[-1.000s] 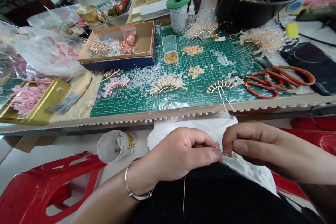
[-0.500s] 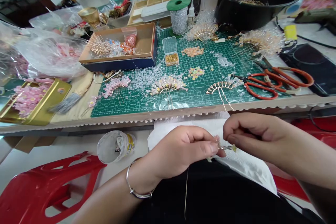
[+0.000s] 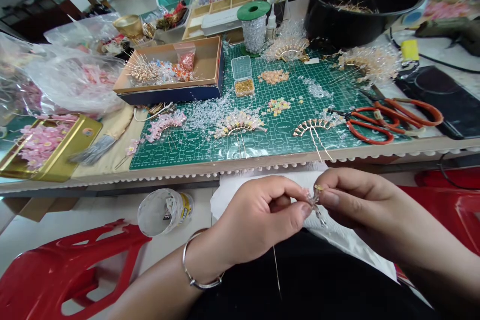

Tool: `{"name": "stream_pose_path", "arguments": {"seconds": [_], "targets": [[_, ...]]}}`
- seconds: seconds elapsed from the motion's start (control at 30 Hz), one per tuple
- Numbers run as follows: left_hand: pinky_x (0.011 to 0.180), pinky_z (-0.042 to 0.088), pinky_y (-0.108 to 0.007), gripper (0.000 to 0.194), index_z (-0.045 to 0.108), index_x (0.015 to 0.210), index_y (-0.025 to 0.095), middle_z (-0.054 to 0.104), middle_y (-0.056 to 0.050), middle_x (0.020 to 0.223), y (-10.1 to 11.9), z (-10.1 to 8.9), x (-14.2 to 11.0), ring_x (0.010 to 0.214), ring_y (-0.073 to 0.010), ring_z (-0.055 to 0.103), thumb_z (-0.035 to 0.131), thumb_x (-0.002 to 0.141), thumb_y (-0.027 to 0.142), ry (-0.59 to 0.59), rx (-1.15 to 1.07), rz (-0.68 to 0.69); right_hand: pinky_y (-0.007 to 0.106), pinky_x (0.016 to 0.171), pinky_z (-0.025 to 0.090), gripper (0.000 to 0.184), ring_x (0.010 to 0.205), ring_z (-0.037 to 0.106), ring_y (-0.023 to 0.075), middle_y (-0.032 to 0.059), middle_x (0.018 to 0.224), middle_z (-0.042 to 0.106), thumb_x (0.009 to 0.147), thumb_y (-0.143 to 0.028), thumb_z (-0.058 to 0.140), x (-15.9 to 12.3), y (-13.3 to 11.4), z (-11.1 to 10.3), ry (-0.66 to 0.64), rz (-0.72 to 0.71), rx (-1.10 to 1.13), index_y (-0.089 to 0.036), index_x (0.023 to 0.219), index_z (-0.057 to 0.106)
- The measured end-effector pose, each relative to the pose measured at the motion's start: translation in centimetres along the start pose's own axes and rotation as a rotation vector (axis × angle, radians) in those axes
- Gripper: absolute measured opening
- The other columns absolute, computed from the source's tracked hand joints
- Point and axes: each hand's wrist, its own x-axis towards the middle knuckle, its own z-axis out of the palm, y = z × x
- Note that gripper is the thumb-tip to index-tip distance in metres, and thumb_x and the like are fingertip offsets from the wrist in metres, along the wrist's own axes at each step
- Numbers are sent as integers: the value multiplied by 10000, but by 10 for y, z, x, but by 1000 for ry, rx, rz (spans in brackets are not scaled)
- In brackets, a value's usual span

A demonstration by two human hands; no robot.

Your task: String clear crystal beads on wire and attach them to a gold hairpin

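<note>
My left hand [image 3: 258, 217] pinches a small beaded piece [image 3: 317, 206] between thumb and forefinger, right in front of me, on the near side of the tabletop [image 3: 225, 165]. My right hand [image 3: 360, 205] meets it from the right, thumb and forefinger closed on a yellowish bit at the top of that same piece, so the fingers of both hands nearly touch. Clear beads stick out between them, and a thin wire [image 3: 277, 272] hangs below my left hand. Behind my hands is a white cloth [image 3: 232, 197].

Along the near side of the green mat [image 3: 270, 148] lie three combs: a pink comb [image 3: 165, 125] on the left, a yellow-and-pink comb [image 3: 240, 124] in the middle, and a gold comb [image 3: 313, 126] on the right, beside the orange-handled tools [image 3: 369, 139]. Farther in I have loose clear beads [image 3: 204, 112], pastel pieces [image 3: 279, 106] and a little case of gold beads [image 3: 245, 86]. An open box [image 3: 168, 94] sits at the far left of the mat, a spool [image 3: 255, 32] at its far edge, and a black basin [image 3: 330, 25] at the far right.
</note>
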Motion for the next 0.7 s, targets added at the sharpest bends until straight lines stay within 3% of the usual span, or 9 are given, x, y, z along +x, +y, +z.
{"name": "stream_pose_path", "arguments": {"seconds": [0.13, 0.27, 0.4, 0.53, 0.63, 0.7], "targets": [[512, 309, -223, 166, 701, 863, 165, 456, 57, 589, 6, 2, -6, 524, -71, 341, 610, 914, 295, 58, 252, 133, 217, 453, 222, 330, 527, 270, 92, -62, 587, 369, 850, -528, 749, 0, -2, 2, -32, 103, 38, -205, 808, 694], [495, 278, -220, 136, 699, 859, 166, 404, 73, 553, 8, 2, -8, 516, -70, 341, 662, 888, 293, 69, 285, 124, 221, 462, 304, 310, 534, 366, 109, -36, 599, 465, 848, -522, 744, -5, -9, 4, -5, 24, -125, -227, 764, 702], [474, 229, -220, 207, 642, 835, 169, 342, 94, 545, 6, -1, -6, 510, -65, 275, 733, 861, 353, 54, 69, 19, 252, 506, 438, 135, 581, 532, 151, 1, 752, 651, 932, -421, 655, -13, -8, 4, 107, -298, -433, -289, 954, 672], [461, 203, -219, 200, 618, 812, 170, 328, 99, 542, 5, -2, -4, 507, -62, 249, 744, 861, 318, 41, -16, -9, 281, 604, 516, 287, 661, 682, 177, 6, 891, 765, 886, -236, 702, -15, -8, 6, 144, -669, -711, -322, 1146, 617], [464, 222, -215, 131, 652, 873, 165, 371, 91, 562, 6, 0, -5, 511, -62, 273, 697, 887, 287, 7, 42, 6, 302, 588, 506, 98, 665, 711, 206, 23, 818, 783, 944, -293, 616, -9, -16, 7, 159, -590, -719, -290, 985, 706], [495, 277, -207, 97, 666, 895, 159, 452, 67, 617, 8, -1, -5, 543, -65, 338, 634, 913, 249, -14, 82, 14, 305, 545, 480, 240, 647, 679, 215, 33, 749, 752, 967, -413, 584, -4, -21, 6, 134, -410, -633, -274, 843, 736]]}}
